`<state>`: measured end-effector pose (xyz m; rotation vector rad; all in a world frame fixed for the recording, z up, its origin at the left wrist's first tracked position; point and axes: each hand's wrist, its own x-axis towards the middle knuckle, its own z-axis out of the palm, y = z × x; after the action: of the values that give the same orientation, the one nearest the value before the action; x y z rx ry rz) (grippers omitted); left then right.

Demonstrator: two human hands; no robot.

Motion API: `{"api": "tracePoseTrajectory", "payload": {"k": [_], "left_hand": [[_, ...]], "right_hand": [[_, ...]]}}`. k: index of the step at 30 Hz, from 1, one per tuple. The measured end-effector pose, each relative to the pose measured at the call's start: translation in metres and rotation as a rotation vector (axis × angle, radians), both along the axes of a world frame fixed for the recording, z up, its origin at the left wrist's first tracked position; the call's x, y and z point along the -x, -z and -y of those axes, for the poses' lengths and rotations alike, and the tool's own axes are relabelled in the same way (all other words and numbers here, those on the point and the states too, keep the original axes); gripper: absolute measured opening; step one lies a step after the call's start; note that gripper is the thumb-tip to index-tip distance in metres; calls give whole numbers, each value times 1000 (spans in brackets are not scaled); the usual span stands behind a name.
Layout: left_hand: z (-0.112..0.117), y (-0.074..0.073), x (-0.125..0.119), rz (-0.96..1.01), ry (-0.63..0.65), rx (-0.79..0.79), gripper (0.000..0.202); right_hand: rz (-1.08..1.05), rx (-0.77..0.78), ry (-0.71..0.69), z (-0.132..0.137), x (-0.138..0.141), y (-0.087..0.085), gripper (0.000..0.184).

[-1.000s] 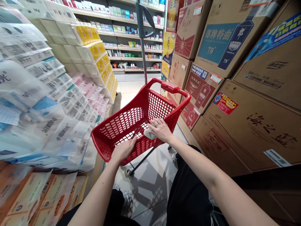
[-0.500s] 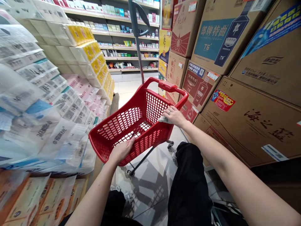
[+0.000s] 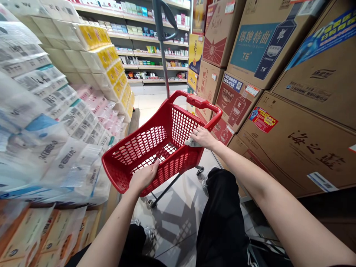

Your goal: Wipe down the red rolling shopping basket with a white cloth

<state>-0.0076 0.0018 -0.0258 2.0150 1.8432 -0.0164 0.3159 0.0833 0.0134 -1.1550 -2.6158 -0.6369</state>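
Note:
A red plastic shopping cart (image 3: 160, 116) with perforated basket walls stands in front of me, tilted across the view, with nothing in its basket. At its near side, my left hand (image 3: 144, 177) is closed over the basket rim, thumb inside. Farther right along the same rim, my right hand (image 3: 205, 137) presses a small greyish-white cloth (image 3: 191, 142) against the red plastic. Part of the cloth is hidden beneath the fingers. Just beyond lies the cart's push handle (image 3: 198, 100), touched by neither hand.
Plastic-wrapped tissue packs (image 3: 91, 59) are piled on the left. Stacked cardboard cartons (image 3: 300, 137) line the right. A grey pole (image 3: 164, 70) with a loop rises at the cart's far side. Stocked shelves (image 3: 155, 53) stand behind. My legs (image 3: 222, 218) are close to the cart.
My right hand and the cloth have slid slightly left along the rim. The cart's near left end sits a little farther left in view. My left hand keeps its hold.

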Motion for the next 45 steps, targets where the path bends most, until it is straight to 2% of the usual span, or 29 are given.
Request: {"api": "tracePoseTrajectory", "payload": {"k": [4,9,13,17,20,27,30,34,45], "left_hand": [[2,1,-5,14,-24,-14,86],[2,2,-5,-10,-65,-1,90],[2,3,-2,42,-110,18,89],[2,4,4,125,-127,11,84],[2,4,8,143,-111,-7,85],[6,0,3,135,-92,-20,85],[9,-3,2,137,-95,-11,82],[8,-7,3,147,-114,-3,78],[3,-1,-1,115,-117,54,88]], "right_hand": [[28,10,-64,6,21,9,20],[-46,-2,-98,24,65,28,22],[-92,13,-169,39,100,40,20],[-98,27,-181,45,114,44,19],[-79,18,-194,40,97,38,18],[-35,-56,-31,3,0,11,19],[-50,-62,8,-9,-23,7,21],[-86,-54,24,-9,-21,9,21],[-16,-27,54,-1,-1,1,21]]}}
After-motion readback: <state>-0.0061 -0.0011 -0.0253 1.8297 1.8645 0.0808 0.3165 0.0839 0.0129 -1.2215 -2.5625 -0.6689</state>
